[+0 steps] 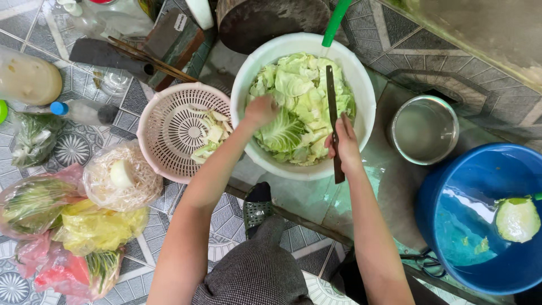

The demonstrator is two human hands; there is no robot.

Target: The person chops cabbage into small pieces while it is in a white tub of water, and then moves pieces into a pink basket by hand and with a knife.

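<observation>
A large white basin [361, 85] on the floor is full of pale green cabbage leaves [296, 101]. My left hand [261, 110] is down among the leaves at the basin's left side, its fingers closed on cabbage. My right hand [344, 144] grips a long dark knife [333, 113] that lies across the right part of the basin, blade pointing away from me. To the left of the basin, a pink slotted colander [164, 124] holds a few cut cabbage pieces [212, 135].
A steel pot [423, 129] stands right of the basin, and a blue tub of water [485, 217] with a cabbage chunk [518, 219] is at lower right. Bags of vegetables [73, 226] lie at left. Bottles, chopsticks and a dark round block sit at the top.
</observation>
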